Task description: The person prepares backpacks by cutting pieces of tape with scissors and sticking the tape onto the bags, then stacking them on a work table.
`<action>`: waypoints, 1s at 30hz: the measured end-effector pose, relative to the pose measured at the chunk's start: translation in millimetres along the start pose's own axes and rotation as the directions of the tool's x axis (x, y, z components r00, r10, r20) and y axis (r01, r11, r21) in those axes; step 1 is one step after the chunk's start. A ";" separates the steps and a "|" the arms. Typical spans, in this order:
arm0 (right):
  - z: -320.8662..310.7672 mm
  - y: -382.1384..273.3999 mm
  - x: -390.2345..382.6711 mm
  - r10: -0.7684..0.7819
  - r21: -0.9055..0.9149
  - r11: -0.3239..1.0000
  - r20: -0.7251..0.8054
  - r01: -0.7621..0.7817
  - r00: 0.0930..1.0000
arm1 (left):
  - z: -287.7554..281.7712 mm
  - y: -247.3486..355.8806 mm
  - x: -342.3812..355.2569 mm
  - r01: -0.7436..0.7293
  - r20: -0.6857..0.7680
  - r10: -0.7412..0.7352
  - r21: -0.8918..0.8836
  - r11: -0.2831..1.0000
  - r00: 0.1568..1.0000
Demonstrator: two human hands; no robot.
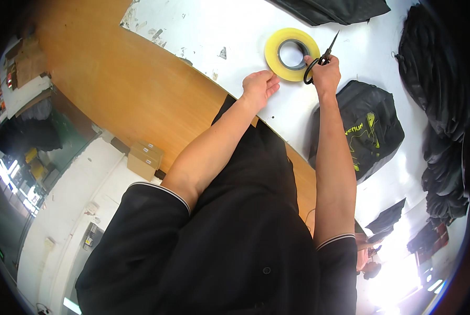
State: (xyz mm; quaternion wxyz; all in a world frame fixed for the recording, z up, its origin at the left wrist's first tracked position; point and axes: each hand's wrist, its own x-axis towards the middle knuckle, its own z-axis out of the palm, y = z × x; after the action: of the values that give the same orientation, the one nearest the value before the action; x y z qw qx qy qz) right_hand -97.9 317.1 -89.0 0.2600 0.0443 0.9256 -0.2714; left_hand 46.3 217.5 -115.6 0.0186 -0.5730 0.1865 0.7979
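Note:
A wide roll of yellow tape (275, 50) with a grey core is over the white tabletop (193, 31). My right hand (328, 76) is closed on black-handled scissors (327, 54) at the roll's right side, the blades pointing up and away. Its thumb reaches the core's right edge. My left hand (258, 88) is by the roll's lower left edge, fingers curled and tips close against the rim. Whatever those fingertips pinch, if anything, is too small to tell. Below the right hand lies a black bag (384, 142) with yellow-green print, partly behind my right forearm.
Black fabric (334, 9) lies at the table's far side, and a long heap of black material (434, 79) runs down the right. Brown wood panelling (124, 79) borders the table's left edge. Cardboard boxes (144, 160) stand farther left. Another person (365, 253) shows at the lower right.

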 end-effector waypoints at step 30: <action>-61.4 44.5 -76.7 -0.221 -0.262 0.936 0.079 0.234 0.972 | -78.5 -23.3 -40.6 -0.013 0.012 0.012 0.120 0.993 1.000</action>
State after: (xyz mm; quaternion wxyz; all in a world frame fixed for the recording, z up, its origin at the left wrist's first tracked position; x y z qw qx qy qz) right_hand -50.0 391.7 -27.5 0.2529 -0.1056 0.9462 -0.1721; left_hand 137.1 221.7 -106.1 0.0490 -0.5650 0.2377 0.7886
